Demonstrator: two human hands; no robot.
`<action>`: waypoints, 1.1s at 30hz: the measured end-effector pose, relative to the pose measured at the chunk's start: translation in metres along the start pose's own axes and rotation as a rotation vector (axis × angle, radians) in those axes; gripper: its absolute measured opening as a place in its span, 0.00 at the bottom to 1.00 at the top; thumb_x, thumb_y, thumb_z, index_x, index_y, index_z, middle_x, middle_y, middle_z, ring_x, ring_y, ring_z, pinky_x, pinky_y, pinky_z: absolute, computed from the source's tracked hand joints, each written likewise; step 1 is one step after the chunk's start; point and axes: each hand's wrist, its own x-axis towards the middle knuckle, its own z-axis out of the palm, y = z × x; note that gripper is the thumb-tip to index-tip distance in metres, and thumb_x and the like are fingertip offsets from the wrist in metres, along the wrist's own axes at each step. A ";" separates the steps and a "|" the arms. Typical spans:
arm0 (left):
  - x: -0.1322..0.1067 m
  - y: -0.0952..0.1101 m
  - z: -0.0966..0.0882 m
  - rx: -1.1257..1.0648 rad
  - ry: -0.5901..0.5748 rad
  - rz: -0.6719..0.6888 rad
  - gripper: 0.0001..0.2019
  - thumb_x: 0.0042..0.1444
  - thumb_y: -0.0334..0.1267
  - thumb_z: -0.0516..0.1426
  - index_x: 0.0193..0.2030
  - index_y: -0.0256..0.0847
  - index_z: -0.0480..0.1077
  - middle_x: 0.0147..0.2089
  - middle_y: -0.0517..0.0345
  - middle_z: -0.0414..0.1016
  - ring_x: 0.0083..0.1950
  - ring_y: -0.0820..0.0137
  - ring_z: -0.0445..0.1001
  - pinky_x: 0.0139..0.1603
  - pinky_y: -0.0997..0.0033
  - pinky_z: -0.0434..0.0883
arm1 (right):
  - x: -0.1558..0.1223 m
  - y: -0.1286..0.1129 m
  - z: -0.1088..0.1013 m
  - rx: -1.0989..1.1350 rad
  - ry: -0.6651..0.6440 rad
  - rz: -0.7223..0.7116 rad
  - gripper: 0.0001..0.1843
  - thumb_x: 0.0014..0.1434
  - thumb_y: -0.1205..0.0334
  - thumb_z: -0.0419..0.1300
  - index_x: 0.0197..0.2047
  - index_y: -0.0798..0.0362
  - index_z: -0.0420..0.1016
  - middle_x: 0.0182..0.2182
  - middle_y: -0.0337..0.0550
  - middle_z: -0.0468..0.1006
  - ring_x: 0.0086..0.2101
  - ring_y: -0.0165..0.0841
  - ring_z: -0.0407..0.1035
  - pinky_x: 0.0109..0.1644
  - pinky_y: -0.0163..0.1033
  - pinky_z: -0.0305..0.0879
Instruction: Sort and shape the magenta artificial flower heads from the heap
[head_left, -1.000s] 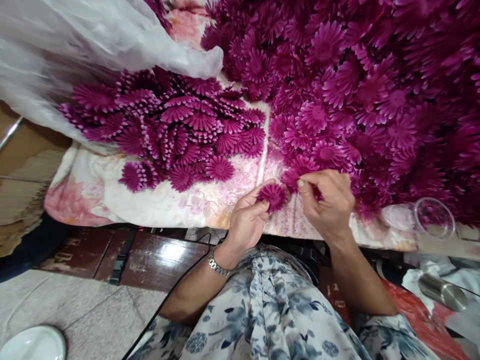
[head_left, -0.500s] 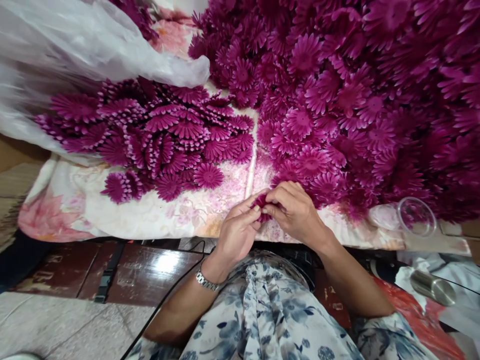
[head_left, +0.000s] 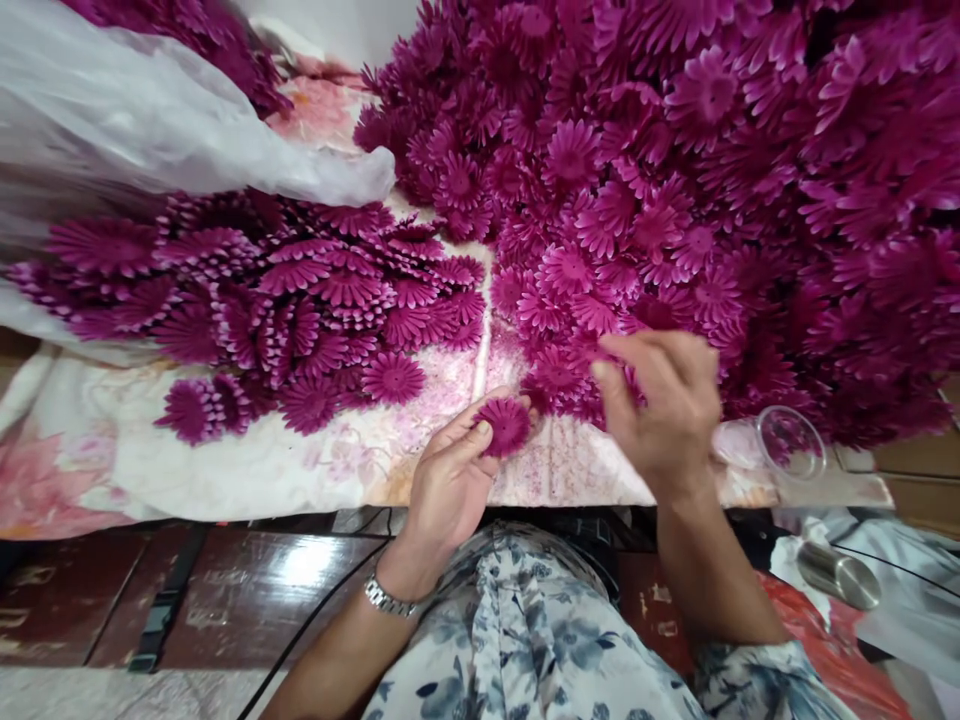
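My left hand (head_left: 454,470) grips a small round magenta artificial flower layer (head_left: 504,426), thumb on its near edge and fingers underneath. The many-petalled piece faces up; whether several layers lie stacked there I cannot tell. To the right, my right hand (head_left: 664,405) is raised over the near edge of a big heap of loose magenta flower layers (head_left: 574,270). Motion blurs it, but a gap shows between thumb and forefinger, with magenta petals visible behind. Nothing held is plain there.
Nested stacks of flower layers (head_left: 322,290) lie at the left, partly under a translucent plastic bag (head_left: 300,165). A floral cloth (head_left: 315,470) covers the table. Near its right front edge stands a clear plastic tub (head_left: 791,442); a metal cylinder (head_left: 838,575) lies lower right.
My right hand has left the flower layer in my left hand and moved right to the heap. The piece in my left hand now shows fully. The whole view has shifted slightly.
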 end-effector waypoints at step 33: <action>-0.006 -0.003 0.003 0.007 0.070 -0.004 0.14 0.43 0.27 0.59 0.40 0.36 0.76 0.36 0.50 0.81 0.39 0.64 0.79 0.46 0.63 0.74 | -0.006 0.017 -0.006 0.030 0.138 0.140 0.03 0.58 0.67 0.57 0.33 0.54 0.71 0.27 0.41 0.72 0.30 0.31 0.68 0.35 0.37 0.66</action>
